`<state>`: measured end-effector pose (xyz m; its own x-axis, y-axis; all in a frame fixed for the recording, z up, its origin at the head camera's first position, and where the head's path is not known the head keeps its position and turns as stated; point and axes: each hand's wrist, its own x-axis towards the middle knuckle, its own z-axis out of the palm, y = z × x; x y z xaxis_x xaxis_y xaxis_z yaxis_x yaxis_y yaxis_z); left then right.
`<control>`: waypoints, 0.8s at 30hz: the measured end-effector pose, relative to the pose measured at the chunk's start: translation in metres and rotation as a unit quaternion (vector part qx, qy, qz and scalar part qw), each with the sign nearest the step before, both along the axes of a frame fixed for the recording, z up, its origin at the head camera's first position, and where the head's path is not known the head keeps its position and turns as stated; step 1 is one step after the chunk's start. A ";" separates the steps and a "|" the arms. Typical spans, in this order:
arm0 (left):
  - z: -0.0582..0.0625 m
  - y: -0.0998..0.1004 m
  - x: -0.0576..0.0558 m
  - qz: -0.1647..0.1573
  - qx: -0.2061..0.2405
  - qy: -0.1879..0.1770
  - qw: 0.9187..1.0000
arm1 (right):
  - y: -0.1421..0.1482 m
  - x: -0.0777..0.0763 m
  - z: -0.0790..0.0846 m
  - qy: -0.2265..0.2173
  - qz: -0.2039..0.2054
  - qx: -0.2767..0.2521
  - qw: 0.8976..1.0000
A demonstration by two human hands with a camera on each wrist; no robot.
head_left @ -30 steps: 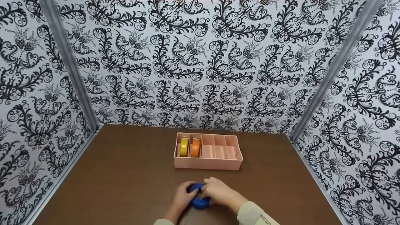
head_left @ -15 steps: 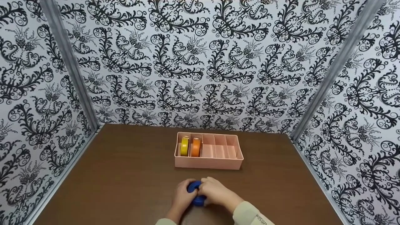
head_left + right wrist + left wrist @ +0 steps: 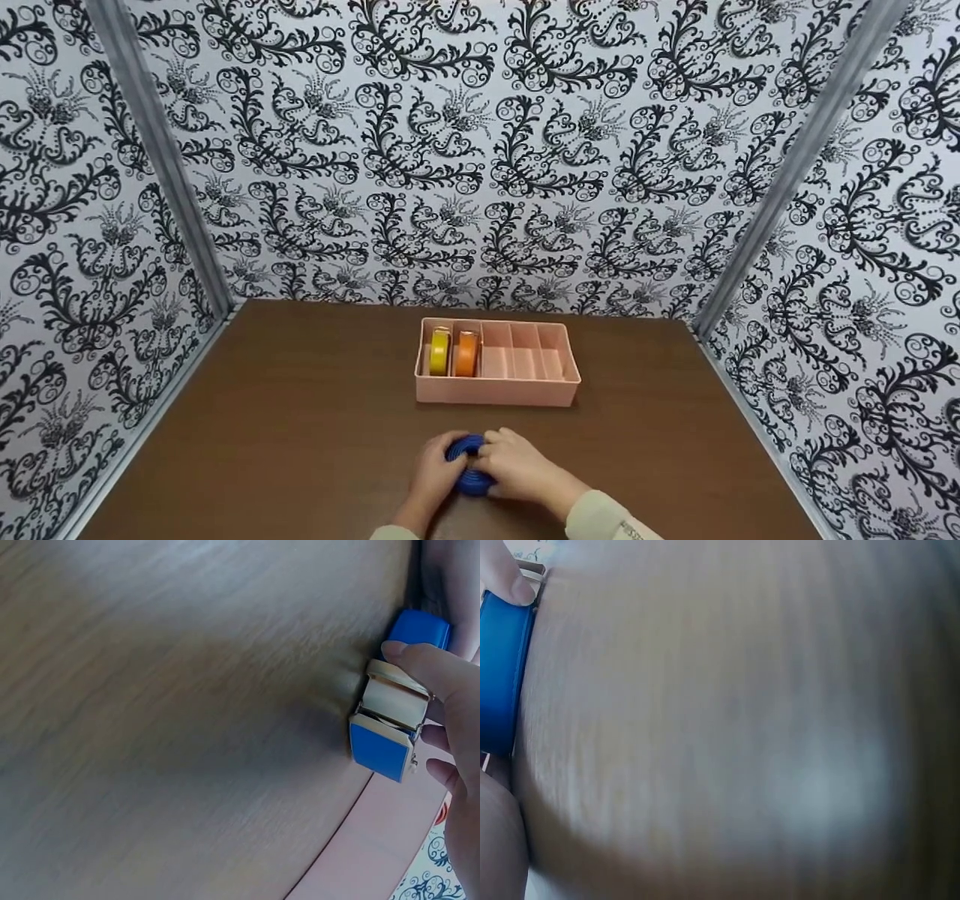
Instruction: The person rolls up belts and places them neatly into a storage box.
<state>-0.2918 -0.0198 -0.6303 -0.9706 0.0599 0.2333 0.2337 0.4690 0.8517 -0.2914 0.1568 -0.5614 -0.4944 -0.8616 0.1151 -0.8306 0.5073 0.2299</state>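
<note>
A blue coiled belt is held between both hands low in the head view, over the brown table. From the left, my left hand grips the coil, its thumb near the middle. On the opposite side, my right hand pinches the belt's near end. The right wrist view shows that end closely: a gold-coloured metal buckle on the blue strap, with the right thumb beside it. In the left wrist view, a fingertip lies on top of the belt's smooth outer side. The coil's right part is partly hidden by the right hand.
Beyond the hands stands a pink divided box. A yellow coiled belt sits upright in its leftmost compartment, and an orange one in the compartment beside it. Patterned walls enclose the table at the back and sides.
Both hands and the blue belt have shifted slightly left and away from the person. The fingers of the right hand have moved a little at the coil; the box stays put.
</note>
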 end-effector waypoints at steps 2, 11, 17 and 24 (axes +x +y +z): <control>0.001 0.000 0.000 -0.003 0.004 0.001 1.000 | -0.001 0.000 -0.001 -0.005 -0.004 -0.013 1.000; 0.010 0.002 0.004 -0.006 0.015 -0.005 1.000 | -0.003 0.003 -0.003 -0.023 -0.003 -0.049 0.999; 0.023 0.004 0.006 -0.026 -0.038 0.022 0.999 | 0.003 0.004 0.000 -0.032 0.005 -0.058 0.998; 0.044 -0.012 0.015 -0.137 -0.149 0.126 0.971 | 0.014 0.005 0.015 -0.097 0.036 -0.091 0.990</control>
